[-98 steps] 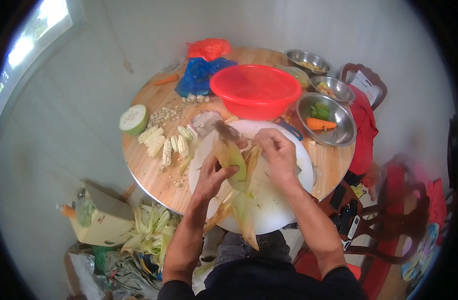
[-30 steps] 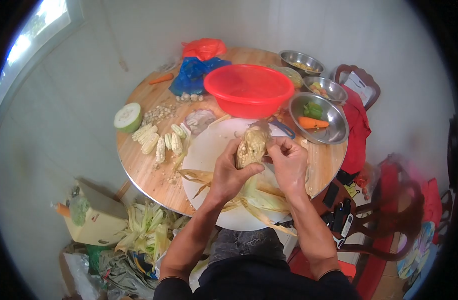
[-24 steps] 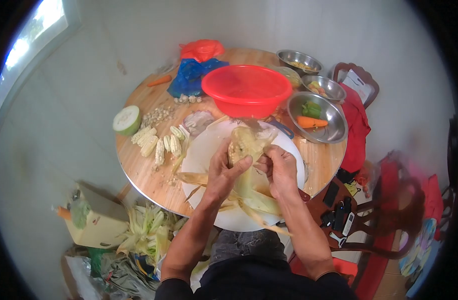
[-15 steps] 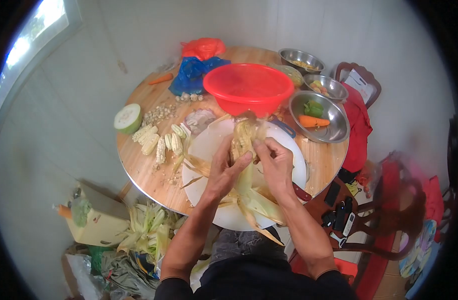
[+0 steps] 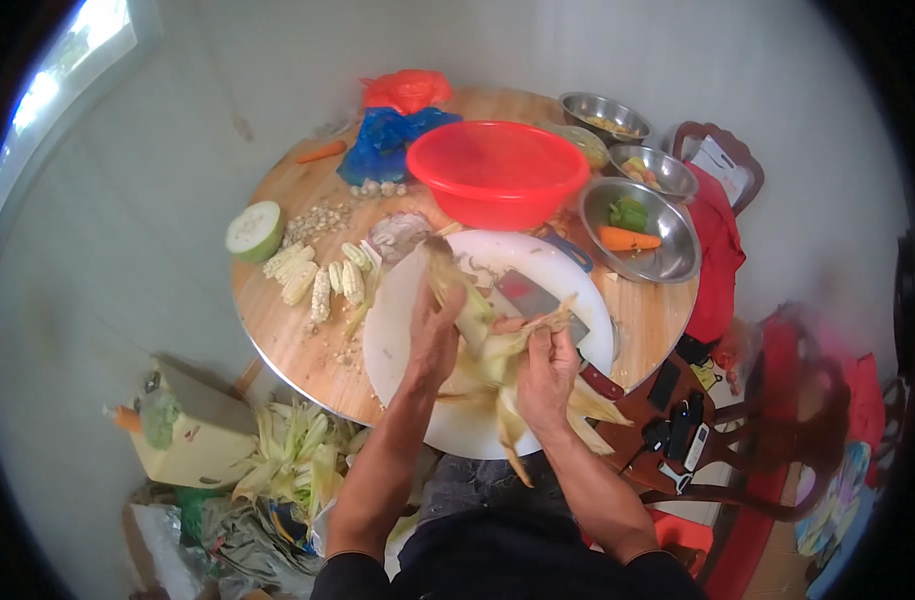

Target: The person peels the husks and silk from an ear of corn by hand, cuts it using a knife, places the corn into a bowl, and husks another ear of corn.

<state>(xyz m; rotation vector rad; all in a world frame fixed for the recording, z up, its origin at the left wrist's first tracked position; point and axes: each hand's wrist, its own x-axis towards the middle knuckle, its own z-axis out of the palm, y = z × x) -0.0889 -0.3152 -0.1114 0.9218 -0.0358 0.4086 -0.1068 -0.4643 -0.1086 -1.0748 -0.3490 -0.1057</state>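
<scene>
My left hand (image 5: 436, 330) is closed around an ear of corn (image 5: 441, 262), its dark silk end pointing away from me. My right hand (image 5: 546, 372) pinches a strip of pale husk (image 5: 553, 322) pulled out to the right of the ear. More husk leaves hang below, between and under my hands. Beneath them lies a round white cutting board (image 5: 390, 345). On its right side rests a cleaver (image 5: 575, 326), partly hidden by the husk and my right hand, with its red-brown handle over the board's edge.
Behind the board stands a red basin (image 5: 498, 205). Steel bowls are at the right, one holding a carrot (image 5: 628, 239) and a green pepper. Peeled corn pieces (image 5: 321, 295), garlic (image 5: 378, 188) and a cut gourd (image 5: 255, 231) lie left. Husks (image 5: 296, 455) are heaped below the table.
My right hand has moved down and right, drawing husk away from the ear. My left hand has shifted slightly left with the corn, and more of the cleaver now shows.
</scene>
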